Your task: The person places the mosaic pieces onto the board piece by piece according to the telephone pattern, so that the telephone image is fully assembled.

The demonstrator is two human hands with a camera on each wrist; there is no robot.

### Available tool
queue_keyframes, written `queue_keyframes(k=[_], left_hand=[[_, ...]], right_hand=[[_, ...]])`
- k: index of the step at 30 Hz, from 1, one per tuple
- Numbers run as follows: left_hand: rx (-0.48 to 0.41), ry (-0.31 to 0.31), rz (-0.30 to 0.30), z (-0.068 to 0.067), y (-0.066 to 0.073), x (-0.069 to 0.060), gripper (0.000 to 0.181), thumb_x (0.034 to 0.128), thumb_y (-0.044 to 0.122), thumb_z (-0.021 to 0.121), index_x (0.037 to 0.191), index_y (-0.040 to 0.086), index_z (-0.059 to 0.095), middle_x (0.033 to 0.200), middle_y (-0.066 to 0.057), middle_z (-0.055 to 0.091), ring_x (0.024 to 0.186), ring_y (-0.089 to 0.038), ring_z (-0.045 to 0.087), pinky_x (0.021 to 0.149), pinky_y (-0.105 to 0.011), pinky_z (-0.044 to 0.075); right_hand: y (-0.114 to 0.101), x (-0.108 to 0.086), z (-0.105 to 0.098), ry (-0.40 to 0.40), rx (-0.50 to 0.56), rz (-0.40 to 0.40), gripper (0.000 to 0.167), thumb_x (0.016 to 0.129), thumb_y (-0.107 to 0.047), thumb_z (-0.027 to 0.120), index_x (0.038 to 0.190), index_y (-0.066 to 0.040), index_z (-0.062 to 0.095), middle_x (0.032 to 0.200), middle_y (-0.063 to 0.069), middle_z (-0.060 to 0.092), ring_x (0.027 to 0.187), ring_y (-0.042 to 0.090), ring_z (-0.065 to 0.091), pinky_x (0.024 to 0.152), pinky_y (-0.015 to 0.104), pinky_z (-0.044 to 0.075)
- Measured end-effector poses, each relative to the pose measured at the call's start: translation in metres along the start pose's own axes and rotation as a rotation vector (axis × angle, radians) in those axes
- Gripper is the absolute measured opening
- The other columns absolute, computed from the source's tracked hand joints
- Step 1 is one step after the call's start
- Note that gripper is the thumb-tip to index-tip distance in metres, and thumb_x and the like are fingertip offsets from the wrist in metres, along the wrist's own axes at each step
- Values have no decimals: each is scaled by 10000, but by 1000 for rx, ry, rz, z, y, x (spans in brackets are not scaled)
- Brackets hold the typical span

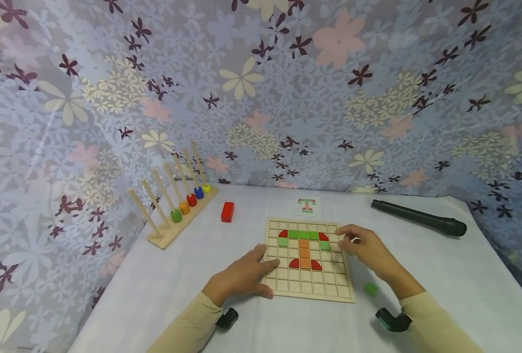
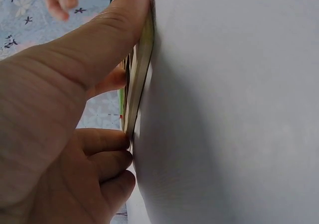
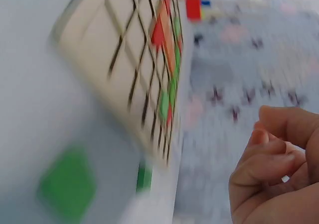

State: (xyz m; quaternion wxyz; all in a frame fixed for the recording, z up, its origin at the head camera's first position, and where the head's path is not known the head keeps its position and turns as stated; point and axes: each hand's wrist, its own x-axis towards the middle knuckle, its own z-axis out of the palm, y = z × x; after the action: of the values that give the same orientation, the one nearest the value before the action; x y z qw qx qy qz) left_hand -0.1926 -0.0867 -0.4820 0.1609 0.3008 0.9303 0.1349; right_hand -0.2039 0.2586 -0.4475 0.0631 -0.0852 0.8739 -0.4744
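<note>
A square wooden grid board (image 1: 331, 291) lies on the table, with red, green and orange tiles (image 1: 305, 252) forming a T-like pattern. My left hand (image 1: 243, 274) rests at its left side, index finger across the surface and thumb by the near edge. In the left wrist view, several fingertips (image 2: 117, 159) touch the board's side. Above the right edge of the board hovers my right hand (image 1: 364, 247), fingers loosely curled, with nothing visible between them. A loose green tile (image 1: 371, 289) lies right of the board; another green tile (image 3: 144, 178) appears in the right wrist view.
Behind the board lies a pattern card (image 1: 307, 207). A pegged wooden stand (image 1: 172, 235) with coloured rings and a red block (image 1: 227, 212) are to the left. At the back right lies a black microphone (image 1: 419, 217). Floral fabric (image 1: 261, 98) hangs behind the table.
</note>
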Motion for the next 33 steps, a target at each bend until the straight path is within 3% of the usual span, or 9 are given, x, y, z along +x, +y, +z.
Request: queue_keyframes(k=[7, 12, 16, 23, 30, 33], left_hand=[[-7, -3, -10, 1, 2, 0, 875, 783, 533, 816, 1548, 309, 458, 1694, -130, 196, 1574, -279, 154, 1226, -441, 288], [-23, -18, -23, 3, 3, -1, 877, 780, 534, 819, 1548, 315, 457, 1699, -122, 184, 1577, -275, 139, 1228, -444, 284], [-11, -10, -23, 3, 1, -1, 877, 776, 540, 816, 1545, 317, 461, 1694, -124, 200, 1574, -282, 158, 1224, -451, 291], [-16, -4, -7, 3, 2, 1, 871, 780, 526, 820, 1544, 298, 467, 1692, -138, 201, 1574, -290, 155, 1224, -453, 290], [2, -3, -1, 5, 1, 2, 870, 784, 543, 809, 1546, 306, 462, 1691, -140, 205, 1572, -294, 161, 1221, -457, 296], [3, 3, 2, 3, 1, 1, 872, 783, 543, 807, 1546, 299, 463, 1690, -145, 203, 1571, -302, 163, 1219, -462, 298]], right_hand=[[37, -46, -47, 56, 128, 150, 479, 1002, -212, 669, 1377, 49, 525, 1011, 79, 570, 615, 141, 449, 539, 346, 431], [62, -72, -59, -10, 111, 323, 587, 954, -223, 721, 1432, 30, 493, 1151, 105, 602, 774, 157, 557, 590, 335, 458], [78, -85, -66, -70, 84, 399, 662, 929, -238, 750, 1464, 29, 463, 1230, 130, 603, 861, 168, 578, 622, 349, 465], [91, -97, -69, -193, 70, 389, 679, 912, -212, 771, 1463, 44, 466, 1211, 111, 627, 947, 220, 560, 692, 356, 510], [96, -117, -77, -398, 22, 368, 580, 932, -181, 741, 1395, 91, 522, 1207, 111, 614, 862, 204, 495, 695, 303, 451], [103, -127, -82, -463, 16, 279, 541, 912, -151, 758, 1350, 99, 564, 1155, 100, 585, 797, 164, 476, 657, 273, 424]])
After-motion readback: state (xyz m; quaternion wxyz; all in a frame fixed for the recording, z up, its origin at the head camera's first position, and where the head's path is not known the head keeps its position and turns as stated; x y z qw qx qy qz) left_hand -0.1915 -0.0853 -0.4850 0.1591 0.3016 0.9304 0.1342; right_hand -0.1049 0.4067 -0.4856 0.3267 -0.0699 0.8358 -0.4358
